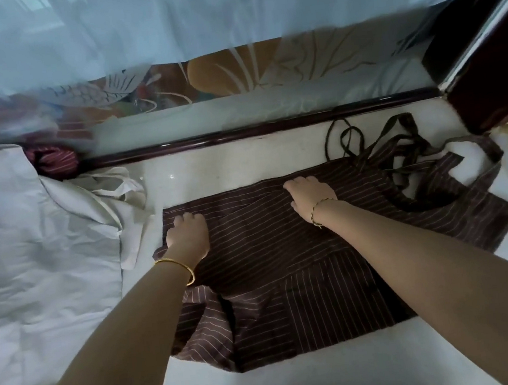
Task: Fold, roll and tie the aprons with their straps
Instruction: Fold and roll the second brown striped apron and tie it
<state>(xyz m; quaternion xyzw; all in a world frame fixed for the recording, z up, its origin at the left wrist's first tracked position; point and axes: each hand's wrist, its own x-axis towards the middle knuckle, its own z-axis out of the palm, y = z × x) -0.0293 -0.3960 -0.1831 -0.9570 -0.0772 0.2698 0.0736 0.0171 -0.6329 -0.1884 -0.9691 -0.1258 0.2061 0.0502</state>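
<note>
Forearms (pixel 120 336) are stretching over the striped apron (pixel 287 268), left hand (pixel 187 232) and right hand (pixel 309 196) pinching its far edge with curled fingers, probably squaring the fold.

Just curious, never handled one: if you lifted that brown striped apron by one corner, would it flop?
Probably floppy: the apron lies flat in soft folds. Its straps sprawl in loose loops, so likely thin and light. It may slide on the glossy floor.
</note>
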